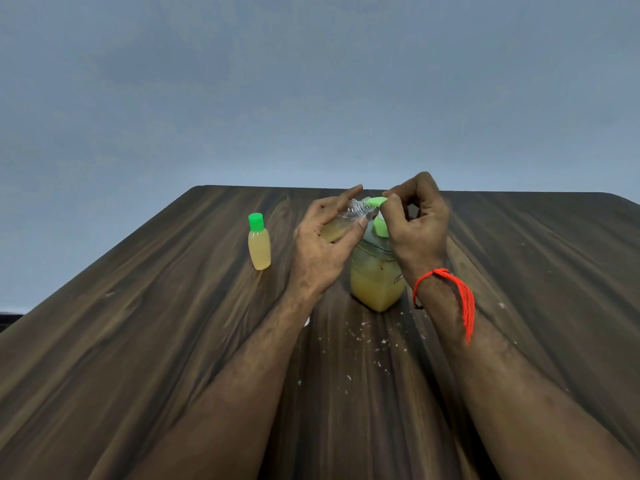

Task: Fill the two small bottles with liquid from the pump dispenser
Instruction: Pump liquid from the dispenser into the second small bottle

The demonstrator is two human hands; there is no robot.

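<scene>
A clear pump dispenser (375, 282), half full of yellow liquid, stands mid-table with a green pump head (377, 202). My left hand (323, 244) holds a small uncapped clear bottle (349, 216) tilted, its open neck against the green nozzle; yellow liquid lies in its lower part. My right hand (414, 226) rests on top of the pump head, fingers curled over it. A second small bottle (259, 245), filled with yellow liquid and closed by a green cap, stands upright to the left.
The dark wood-grain table (138, 341) carries small white crumbs (349, 341) in front of the dispenser. A red thread bracelet (457, 296) hangs from my right wrist. A plain grey wall rises behind the far table edge.
</scene>
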